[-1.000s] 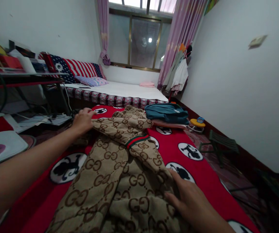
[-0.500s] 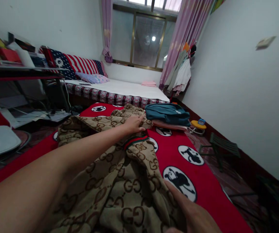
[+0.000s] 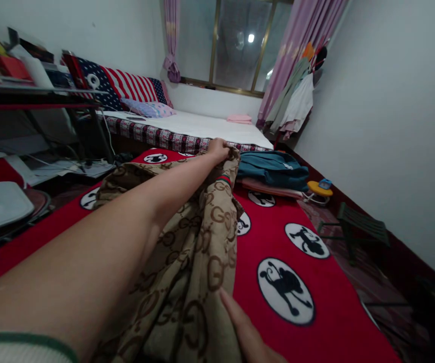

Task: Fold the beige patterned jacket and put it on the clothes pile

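A brown patterned garment (image 3: 217,217) with a red and green stripe lies over a red cloth (image 3: 251,282) with round monkey pictures. My left hand (image 3: 218,149) is stretched far forward, its fingers closed on the garment's far edge, which is lifted a little. Low in the view my right hand (image 3: 250,330) rests against the near right side of the garment; one finger shows along the fabric, and its other fingers are hidden. Between the two hands the fabric is drawn into long folds.
Right of my left hand lies a folded teal garment (image 3: 274,170) on a pink one. Beyond is a bed (image 3: 195,127) with a white sheet. A cluttered desk (image 3: 36,98) stands left; a yellow stool (image 3: 319,189) and a dark green folding stool (image 3: 363,224) stand right.
My left hand has moved forward and now grips the garment's far edge, raising it. My right hand has shifted left, and the garment's right side has been pulled inward into a narrower strip.
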A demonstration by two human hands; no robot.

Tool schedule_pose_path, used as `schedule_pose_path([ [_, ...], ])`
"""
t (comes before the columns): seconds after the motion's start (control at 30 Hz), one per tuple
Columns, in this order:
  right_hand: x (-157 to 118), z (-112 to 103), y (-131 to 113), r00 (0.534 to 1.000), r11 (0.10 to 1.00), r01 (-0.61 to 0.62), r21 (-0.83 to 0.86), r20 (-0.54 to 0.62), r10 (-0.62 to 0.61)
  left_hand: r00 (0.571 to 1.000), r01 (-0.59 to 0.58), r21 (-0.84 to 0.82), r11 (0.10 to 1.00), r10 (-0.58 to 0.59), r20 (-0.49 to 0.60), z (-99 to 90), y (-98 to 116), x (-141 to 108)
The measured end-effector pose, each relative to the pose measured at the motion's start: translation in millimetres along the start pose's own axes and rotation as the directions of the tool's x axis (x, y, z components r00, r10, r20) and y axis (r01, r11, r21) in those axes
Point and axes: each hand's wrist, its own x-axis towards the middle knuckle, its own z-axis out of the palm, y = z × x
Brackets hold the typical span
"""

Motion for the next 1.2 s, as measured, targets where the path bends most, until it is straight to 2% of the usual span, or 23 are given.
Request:
schedule_pose_path([
  [0.1, 26.2, 22.1, -32.3, 0.992, 0.995, 0.085, 0.047, 0.089, -0.089, 0.997, -0.051, -0.036, 0.998, 0.053, 0.053, 0.5, -8.4, -20.3],
  [0.17, 32.0, 31.3, -53.2, 0.987, 0.992, 0.113, 0.047, 0.113, -0.118, 0.992, -0.091, -0.014, 0.996, 0.092, 0.088, -8.7, -13.2, -42.1],
  [0.27, 26.5, 32.4, -73.7, 0.985, 0.992, 0.121, 0.026, 0.119, -0.123, 0.978, -0.132, 0.192, 0.972, 0.096, 0.183, -32.8, -17.3, -80.9],
  [0.37, 20.6, 29.9, -80.3, 0.981, 0.986, 0.168, 0.006, 0.102, -0.168, 0.956, -0.134, 0.369, 0.920, 0.021, 0.294, -51.4, -18.6, -114.3],
  [0.47, 23.5, 36.1, -81.7, 0.968, 0.968, 0.248, -0.041, 0.041, -0.246, 0.916, -0.174, 0.317, 0.932, 0.036, 0.399, -51.1, -22.1, -130.3],
  [0.57, 27.6, 44.6, -83.7, 0.942, 0.933, 0.335, -0.131, 0.070, -0.329, 0.916, -0.229, 0.232, 0.945, 0.128, 0.381, -39.1, -33.0, -131.6],
  [0.63, 25.4, 44.5, -82.5, 0.917, 0.897, 0.396, -0.196, 0.128, -0.377, 0.939, -0.207, 0.194, 0.959, 0.139, 0.315, -32.4, -45.5, -131.4],
  [0.7, 18.4, 37.6, -75.1, 0.892, 0.858, 0.451, -0.247, 0.110, -0.438, 0.958, -0.157, 0.126, 0.980, 0.120, 0.261, -29.6, -60.9, -134.0],
  [0.77, 8.6, 25.8, -60.3, 0.854, 0.825, 0.487, -0.288, -0.039, -0.518, 0.974, -0.101, 0.012, 0.995, 0.097, 0.206, -29.9, -76.5, -139.4],
  [0.83, -1.2, 13.5, -41.4, 0.817, 0.826, 0.467, -0.315, -0.204, -0.540, 0.986, -0.048, -0.095, 0.994, 0.063, 0.155, -31.2, -89.0, -145.3],
  [0.87, -5.3, 8.6, -32.3, 0.820, 0.843, 0.435, -0.317, -0.248, -0.516, 0.989, -0.023, -0.133, 0.991, 0.042, 0.139, -31.4, -93.5, -147.5],
  [0.9, -8.7, 5.3, -24.4, 0.843, 0.864, 0.398, -0.309, -0.249, -0.477, 0.992, 0.000, -0.159, 0.987, 0.021, 0.128, -31.3, -96.7, -148.9],
  [0.97, -12.6, 4.2, -13.7, 0.904, 0.901, 0.330, -0.281, -0.181, -0.387, 0.992, 0.044, -0.188, 0.981, -0.021, 0.121, -29.9, -99.5, -148.5],
  [1.03, -12.1, 9.5, -9.2, 0.925, 0.913, 0.308, -0.267, -0.142, -0.353, 0.991, 0.096, -0.230, 0.968, -0.070, 0.117, -27.8, -98.7, -144.3],
  [1.1, -8.1, 18.3, -7.4, 0.893, 0.891, 0.351, -0.288, -0.185, -0.411, 0.986, 0.150, -0.281, 0.948, -0.122, 0.112, -26.6, -95.9, -138.2],
  [1.2, 0.3, 29.8, -2.3, 0.793, 0.800, 0.441, -0.407, -0.241, -0.560, 0.979, 0.200, -0.345, 0.917, -0.176, 0.102, -29.2, -91.5, -131.3],
])
